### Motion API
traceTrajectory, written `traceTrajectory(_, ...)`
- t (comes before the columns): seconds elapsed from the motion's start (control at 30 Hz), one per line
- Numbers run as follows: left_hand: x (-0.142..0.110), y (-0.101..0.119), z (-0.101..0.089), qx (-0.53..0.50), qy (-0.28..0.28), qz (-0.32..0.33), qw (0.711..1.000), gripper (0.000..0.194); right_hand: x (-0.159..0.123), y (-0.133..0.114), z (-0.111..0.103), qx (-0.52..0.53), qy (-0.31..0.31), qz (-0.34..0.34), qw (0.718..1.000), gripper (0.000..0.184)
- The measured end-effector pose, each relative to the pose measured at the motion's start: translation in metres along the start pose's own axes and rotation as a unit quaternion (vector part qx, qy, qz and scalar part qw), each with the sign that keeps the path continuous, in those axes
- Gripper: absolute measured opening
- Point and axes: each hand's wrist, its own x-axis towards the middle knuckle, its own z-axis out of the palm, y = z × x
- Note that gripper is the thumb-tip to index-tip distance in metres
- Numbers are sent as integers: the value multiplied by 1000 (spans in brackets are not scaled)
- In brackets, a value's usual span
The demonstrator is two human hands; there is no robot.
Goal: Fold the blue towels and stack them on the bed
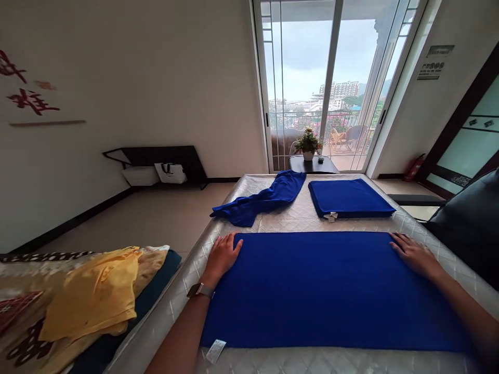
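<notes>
Flat rectangular blue cloth (323,291) on silvery quilted mattress (290,219), left hand (223,254) ten o'clock, right hand (414,253) two, both resting unclenched; folded blue fabric stack (351,197), twelve, seemingly done; crumpled blue fabric (271,200), eleven, seemingly outstanding.

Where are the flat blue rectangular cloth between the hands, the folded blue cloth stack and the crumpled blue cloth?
Flat blue rectangular cloth (315,291): head view, middle of its upper surface.
Folded blue cloth stack (351,197): head view, centre of its top face.
Crumpled blue cloth (268,199): head view, its wrinkled middle.
</notes>
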Motion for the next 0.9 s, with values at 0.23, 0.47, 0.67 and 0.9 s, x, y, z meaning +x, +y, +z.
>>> traceTrajectory(0.23,-1,1,-2,-15,-1,9,1000,49,-13,-132,-44,-6,95,-103,990,55)
traceTrajectory(0.47,-3,0,0,-24,5,17,1000,47,-47,-357,-58,124,-8,-306,944,58)
traceTrajectory(0.67,-4,-1,1,-18,2,16,1000,51,-48,-405,-42,139,-97,-311,935,72)
traceTrajectory(0.9,0,-4,6,4,6,22,1000,55,-23,-255,-27,80,-71,-204,973,72)
